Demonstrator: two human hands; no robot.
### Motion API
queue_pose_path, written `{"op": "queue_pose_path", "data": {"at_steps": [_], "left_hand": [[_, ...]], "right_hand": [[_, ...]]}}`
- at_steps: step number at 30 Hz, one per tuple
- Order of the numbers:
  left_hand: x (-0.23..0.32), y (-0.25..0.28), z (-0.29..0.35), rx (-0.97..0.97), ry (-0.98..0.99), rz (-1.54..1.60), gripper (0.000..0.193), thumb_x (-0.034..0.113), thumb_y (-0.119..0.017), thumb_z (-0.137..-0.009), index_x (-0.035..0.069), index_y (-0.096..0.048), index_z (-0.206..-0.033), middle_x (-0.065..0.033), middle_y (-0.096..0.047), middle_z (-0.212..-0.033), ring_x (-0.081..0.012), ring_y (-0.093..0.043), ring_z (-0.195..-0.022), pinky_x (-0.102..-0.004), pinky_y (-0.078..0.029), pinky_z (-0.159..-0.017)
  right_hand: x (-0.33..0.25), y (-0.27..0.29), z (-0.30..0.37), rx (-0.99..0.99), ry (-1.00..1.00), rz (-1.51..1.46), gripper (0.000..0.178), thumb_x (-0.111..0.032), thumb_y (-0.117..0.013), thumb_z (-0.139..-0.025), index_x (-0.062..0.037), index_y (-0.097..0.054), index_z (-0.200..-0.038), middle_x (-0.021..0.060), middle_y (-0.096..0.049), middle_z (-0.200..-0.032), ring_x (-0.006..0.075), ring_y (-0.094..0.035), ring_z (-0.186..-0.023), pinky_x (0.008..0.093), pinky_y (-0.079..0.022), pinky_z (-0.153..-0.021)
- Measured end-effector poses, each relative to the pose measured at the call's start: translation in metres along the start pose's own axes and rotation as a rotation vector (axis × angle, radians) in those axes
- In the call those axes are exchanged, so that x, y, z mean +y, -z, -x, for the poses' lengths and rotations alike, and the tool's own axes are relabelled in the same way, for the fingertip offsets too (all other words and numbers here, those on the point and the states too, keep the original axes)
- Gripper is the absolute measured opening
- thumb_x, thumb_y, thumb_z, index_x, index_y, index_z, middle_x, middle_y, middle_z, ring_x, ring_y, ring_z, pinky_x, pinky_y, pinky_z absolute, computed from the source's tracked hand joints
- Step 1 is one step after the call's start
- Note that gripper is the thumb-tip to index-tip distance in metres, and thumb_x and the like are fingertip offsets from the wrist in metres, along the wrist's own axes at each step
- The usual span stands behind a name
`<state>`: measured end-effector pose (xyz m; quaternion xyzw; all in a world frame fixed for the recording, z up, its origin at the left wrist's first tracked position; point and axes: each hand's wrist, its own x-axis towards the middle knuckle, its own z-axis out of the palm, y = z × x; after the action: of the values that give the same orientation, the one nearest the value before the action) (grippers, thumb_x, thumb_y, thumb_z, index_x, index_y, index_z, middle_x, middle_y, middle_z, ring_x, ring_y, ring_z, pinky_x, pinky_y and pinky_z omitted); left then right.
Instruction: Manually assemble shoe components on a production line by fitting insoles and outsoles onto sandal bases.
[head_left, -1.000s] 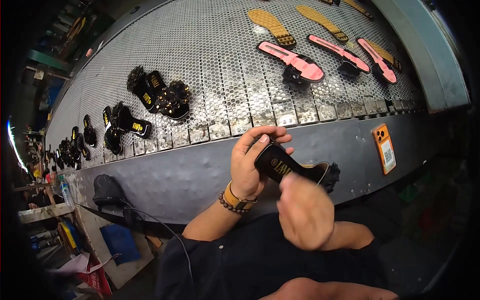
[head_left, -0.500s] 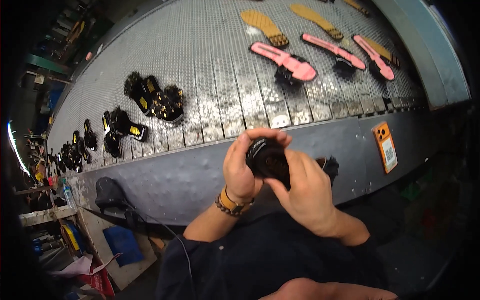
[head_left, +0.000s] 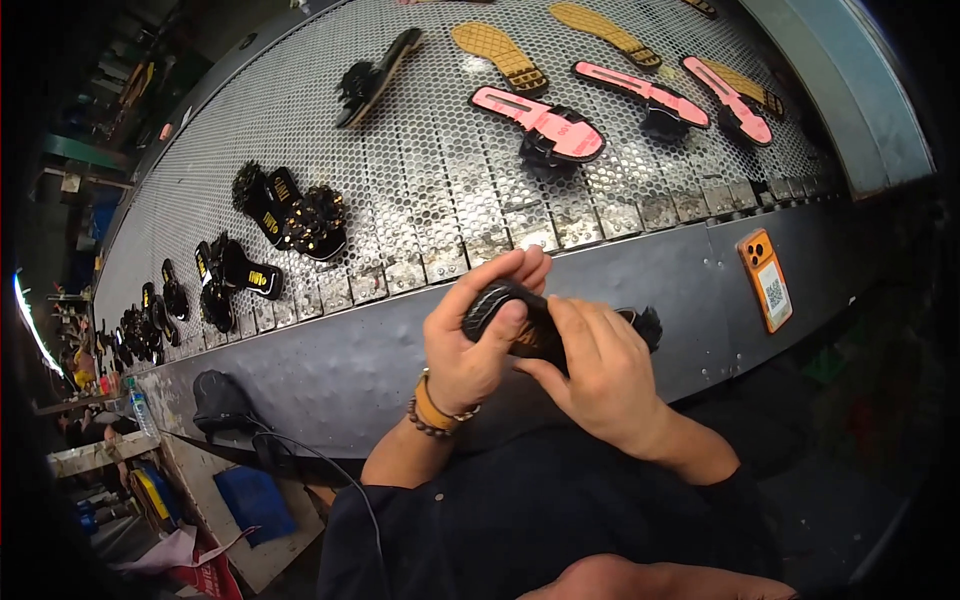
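Observation:
Both my hands hold a black sandal (head_left: 535, 335) in front of me, over the grey metal ledge. My left hand (head_left: 470, 330) wraps round its rounded end, thumb pressed on the near side. My right hand (head_left: 610, 370) grips the other side, fingers on top and thumb beneath. The fingers cover much of it. Past my right hand shows a fluffy black trim (head_left: 645, 325); I cannot tell whether it belongs to this sandal or another.
On the perforated metal belt (head_left: 400, 200) lie pink-topped sandals (head_left: 565, 135), tan soles (head_left: 497, 52), a tilted black sandal (head_left: 375, 80) and black sandals with fluffy trims (head_left: 315, 222). An orange phone (head_left: 765, 280) lies right; a black bag-like object (head_left: 220, 400) with a cable sits left.
My left thumb has come over the sandal, which is turned in my hands. A tilted black sandal has appeared on the far belt. The belt's sandals sit slightly further left.

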<state>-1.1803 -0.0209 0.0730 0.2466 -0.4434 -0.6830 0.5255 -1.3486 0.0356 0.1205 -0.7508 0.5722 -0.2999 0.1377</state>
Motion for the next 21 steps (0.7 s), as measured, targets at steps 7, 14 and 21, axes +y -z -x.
{"op": "queue_pose_path", "data": {"at_steps": [7, 14, 21], "left_hand": [[0.043, 0.034, -0.004, -0.427, -0.336, 0.154, 0.029, 0.001, -0.082, -0.086, -0.001, -0.078, -0.114, -0.026, -0.075, -0.122, -0.0458, -0.066, -0.127, -0.0565, -0.047, -0.113], [0.039, 0.038, -0.008, -0.548, -0.36, 0.25, 0.014, -0.003, -0.08, -0.086, 0.003, -0.082, -0.098, -0.0215, -0.077, -0.119, -0.0399, -0.068, -0.126, -0.0536, -0.043, -0.119], [0.03, 0.02, 0.009, -0.076, -0.202, 0.195, 0.101, 0.015, -0.094, -0.079, -0.003, -0.033, -0.158, -0.0437, -0.05, -0.146, -0.0606, -0.056, -0.129, -0.0632, -0.047, -0.111]], "right_hand": [[0.038, 0.033, 0.003, -0.056, 0.052, -0.035, 0.042, -0.02, -0.084, -0.082, -0.0001, -0.068, -0.115, 0.0113, -0.068, -0.105, 0.0306, -0.066, -0.094, 0.0423, -0.051, -0.085], [0.044, 0.032, 0.008, 0.087, 0.191, -0.174, 0.032, -0.01, -0.084, -0.08, -0.0017, -0.071, -0.108, 0.0064, -0.069, -0.094, 0.0257, -0.065, -0.084, 0.0382, -0.046, -0.074], [0.053, 0.031, 0.006, 0.086, 0.115, -0.298, 0.023, -0.006, -0.082, -0.08, -0.0011, -0.072, -0.1, 0.008, -0.066, -0.084, 0.0292, -0.063, -0.076, 0.0382, -0.046, -0.07]]}}
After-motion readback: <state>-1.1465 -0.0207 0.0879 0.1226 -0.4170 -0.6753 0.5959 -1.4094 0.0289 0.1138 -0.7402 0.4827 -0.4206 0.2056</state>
